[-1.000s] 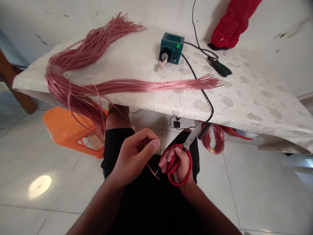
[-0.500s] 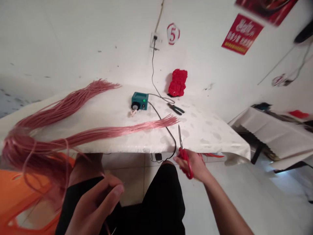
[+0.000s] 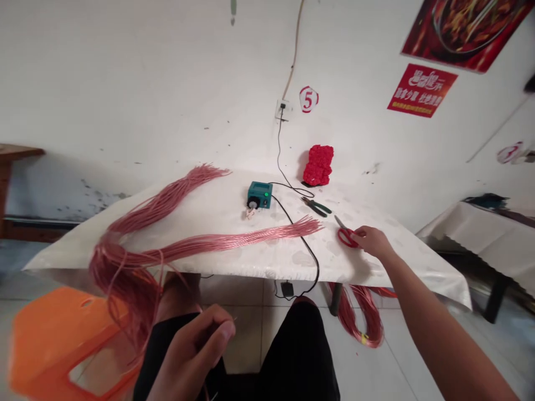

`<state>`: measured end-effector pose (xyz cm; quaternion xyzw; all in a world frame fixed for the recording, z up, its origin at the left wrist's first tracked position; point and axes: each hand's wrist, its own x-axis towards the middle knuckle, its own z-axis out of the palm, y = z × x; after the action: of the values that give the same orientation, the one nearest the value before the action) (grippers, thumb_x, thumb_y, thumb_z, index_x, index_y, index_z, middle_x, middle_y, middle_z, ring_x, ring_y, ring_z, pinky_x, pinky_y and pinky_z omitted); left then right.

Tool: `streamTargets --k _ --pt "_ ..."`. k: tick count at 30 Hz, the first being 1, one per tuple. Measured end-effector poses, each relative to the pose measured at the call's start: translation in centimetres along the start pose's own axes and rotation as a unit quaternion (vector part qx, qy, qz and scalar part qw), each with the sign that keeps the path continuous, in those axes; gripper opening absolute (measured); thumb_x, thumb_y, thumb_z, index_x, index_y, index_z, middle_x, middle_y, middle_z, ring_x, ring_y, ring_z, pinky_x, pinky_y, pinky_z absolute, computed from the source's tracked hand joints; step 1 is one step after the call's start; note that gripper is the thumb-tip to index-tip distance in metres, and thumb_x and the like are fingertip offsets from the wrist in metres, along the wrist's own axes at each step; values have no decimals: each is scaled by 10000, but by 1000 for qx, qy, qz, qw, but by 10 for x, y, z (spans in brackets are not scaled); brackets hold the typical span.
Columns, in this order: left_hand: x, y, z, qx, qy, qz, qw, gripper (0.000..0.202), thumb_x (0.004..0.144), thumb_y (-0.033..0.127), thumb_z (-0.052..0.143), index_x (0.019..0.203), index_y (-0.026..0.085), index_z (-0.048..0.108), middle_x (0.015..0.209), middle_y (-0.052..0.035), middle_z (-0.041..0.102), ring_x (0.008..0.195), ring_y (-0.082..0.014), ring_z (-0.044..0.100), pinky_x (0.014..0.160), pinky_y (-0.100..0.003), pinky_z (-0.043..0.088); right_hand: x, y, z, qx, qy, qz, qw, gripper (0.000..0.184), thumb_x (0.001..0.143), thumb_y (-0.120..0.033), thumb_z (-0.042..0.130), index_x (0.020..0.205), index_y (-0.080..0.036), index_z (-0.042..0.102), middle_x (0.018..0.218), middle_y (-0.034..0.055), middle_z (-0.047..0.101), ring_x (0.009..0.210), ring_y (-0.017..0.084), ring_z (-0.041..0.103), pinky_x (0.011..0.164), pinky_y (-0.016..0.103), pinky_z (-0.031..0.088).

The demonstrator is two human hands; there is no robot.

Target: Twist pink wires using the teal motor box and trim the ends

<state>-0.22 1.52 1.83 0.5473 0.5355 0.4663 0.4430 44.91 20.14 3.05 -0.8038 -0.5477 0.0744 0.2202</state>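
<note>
My right hand [image 3: 371, 240] is closed on the red handles of a pair of scissors [image 3: 346, 235], low over the right part of the table, blades pointing away to the left. Above my lap, my left hand [image 3: 200, 345] is closed, thumb against the forefinger. A thin pink cord seems to be pinched in it; a fine tip shows past the thumb and a strand below the hand. A long bundle of pink cords [image 3: 217, 243] lies along the table's front, its cut ends left of the scissors. Its other part hangs over the edge at left.
On the white-covered table [image 3: 267, 262] are a teal box with a knob [image 3: 259, 195], its black cable, green-handled pliers [image 3: 316, 206] and a red textured object [image 3: 319, 165]. An orange stool [image 3: 54, 340] stands at left. A pink coil [image 3: 363, 317] hangs below the table.
My right hand has moved the scissors from the table's front edge up and right onto the tabletop. My left hand stays closed above my lap. The view has shifted.
</note>
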Motion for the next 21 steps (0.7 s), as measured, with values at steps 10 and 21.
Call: streamTargets --k 10,21 --pt "7 39 -16 -144 9 29 989 253 869 381 611 745 161 595 524 64 371 467 -48 243 430 -182 108 -37 3 56 105 45 -64 991 273 824 -409 549 939 -231 721 784 46 765 800 255 716 767 361 504" --pt "4 57 -31 -72 -50 52 995 247 901 389 594 806 162 611 552 63 383 491 -60 284 474 -219 160 -40 5 69 128 91 -38 987 274 823 -416 573 955 -234 730 813 67 749 877 296 692 782 405 493"
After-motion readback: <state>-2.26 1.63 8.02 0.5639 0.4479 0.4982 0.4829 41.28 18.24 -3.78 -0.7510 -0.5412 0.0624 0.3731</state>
